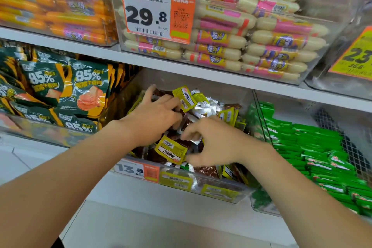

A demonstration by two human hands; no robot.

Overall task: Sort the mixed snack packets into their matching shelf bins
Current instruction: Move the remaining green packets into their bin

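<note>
Both hands reach into a clear bin (pixel 211 191) on the lower shelf, filled with small yellow and brown snack packets. My left hand (pixel 153 115) lies on the pile, its fingers curled round a yellow packet (pixel 184 98) at the back. My right hand (pixel 213 141) is bent over the pile's front; thumb and fingers pinch at a second yellow packet (pixel 171 150). A green packet (pixel 184 166) peeks out low at the bin's front.
Right of the bin stands a bin of green packets (pixel 314 147). To the left lie dark green and orange "85%" bags (pixel 66 90). The upper shelf carries cream sausages (pixel 261 32), orange sausages (pixel 60 14) and a 29.8 price tag (pixel 157 12).
</note>
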